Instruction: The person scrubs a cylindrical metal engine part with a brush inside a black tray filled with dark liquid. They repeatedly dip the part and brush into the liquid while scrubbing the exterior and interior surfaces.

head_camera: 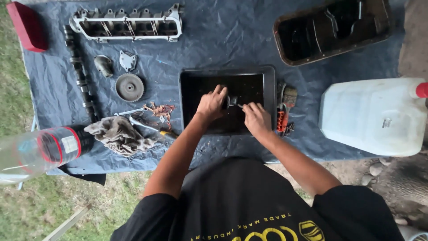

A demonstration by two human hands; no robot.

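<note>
Head view, looking straight down: both hands work over a black rectangular tray (267, 89) set on a dark blue tarp (214, 40). The left hand (211, 105) is curled closed around a small metal part (232, 101), which sits above the middle of the tray; the exact shape of the part cannot be determined. The right hand (257, 118) is closed, fingertips pinched on a thin tool (240, 106) whose tip meets the part. Just beside the tray's right edge lie an orange-and-black tool (281, 120) and a brush (289, 94). Left of the tray are a toothed gear wheel (129, 87), a grey rag (118, 135), a screwdriver with a yellow handle (151, 128) and some reddish scraps (160, 110). A camshaft (80, 76) runs along the tarp's left side, with a cylinder head (127, 23) at the top left. A dark oil pan (332, 29) sits at the top right, well apart from the tray. A white plastic jug with a red cap (374, 116) rests at the right, and a clear bottle (40, 151) lies at the lower left.
</note>
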